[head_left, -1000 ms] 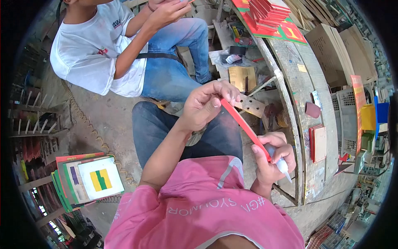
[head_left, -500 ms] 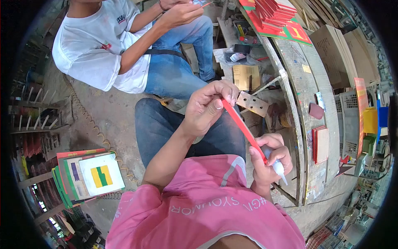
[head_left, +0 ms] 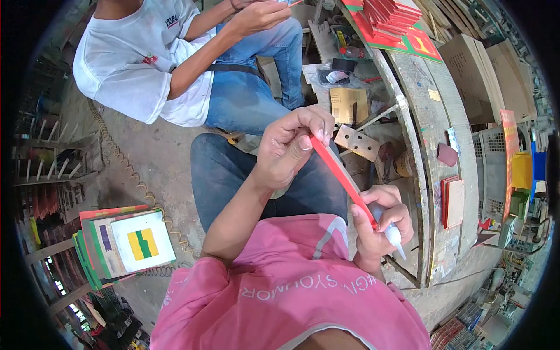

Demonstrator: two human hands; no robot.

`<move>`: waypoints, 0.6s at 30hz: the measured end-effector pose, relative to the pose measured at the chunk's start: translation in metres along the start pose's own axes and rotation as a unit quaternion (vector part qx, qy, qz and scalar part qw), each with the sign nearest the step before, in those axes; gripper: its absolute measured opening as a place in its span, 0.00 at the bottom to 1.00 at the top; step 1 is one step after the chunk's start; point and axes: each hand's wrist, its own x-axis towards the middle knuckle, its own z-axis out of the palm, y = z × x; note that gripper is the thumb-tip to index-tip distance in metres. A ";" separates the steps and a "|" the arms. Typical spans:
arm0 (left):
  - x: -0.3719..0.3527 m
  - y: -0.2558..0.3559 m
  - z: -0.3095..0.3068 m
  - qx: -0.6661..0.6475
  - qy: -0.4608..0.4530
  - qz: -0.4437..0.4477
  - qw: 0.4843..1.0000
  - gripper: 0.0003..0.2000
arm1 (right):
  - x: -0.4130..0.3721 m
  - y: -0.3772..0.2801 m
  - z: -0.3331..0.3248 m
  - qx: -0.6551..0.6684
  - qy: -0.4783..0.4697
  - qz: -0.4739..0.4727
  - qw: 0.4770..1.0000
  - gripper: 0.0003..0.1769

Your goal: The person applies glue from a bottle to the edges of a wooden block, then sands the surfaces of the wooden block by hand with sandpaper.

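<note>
A thin red piece [head_left: 344, 179] slants between my hands above my lap, its narrow edge towards me. My left hand [head_left: 294, 146] pinches its upper end between thumb and fingers. Around its lower end my right hand [head_left: 382, 221] is closed, with the thumb against the edge. That same hand also holds a small white bottle [head_left: 393, 235], whose pointed nozzle aims down and to the right, away from the red piece.
Another person [head_left: 146, 64] sits at the upper left, hands together. A wooden bench [head_left: 434, 134] on the right bears red pieces [head_left: 452, 203] and a red stack [head_left: 388, 17]. Coloured boards [head_left: 125, 245] lie at the left beside a coiled hose [head_left: 125, 166].
The view has shifted slightly. Both hands keep the same grip on the red piece and the bottle, with barely any movement.
</note>
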 end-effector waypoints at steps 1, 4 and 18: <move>0.000 0.000 0.000 -0.001 0.001 -0.001 1.000 0.13 | 0.000 0.001 0.000 0.001 -0.001 0.000 1.000 0.26; 0.000 -0.002 0.000 -0.006 0.004 0.004 1.000 0.12 | 0.000 0.001 0.000 0.005 0.001 0.002 1.000 0.27; -0.015 0.025 -0.003 0.124 0.033 -0.180 0.975 0.09 | 0.020 0.014 -0.020 0.256 0.113 0.325 0.904 0.23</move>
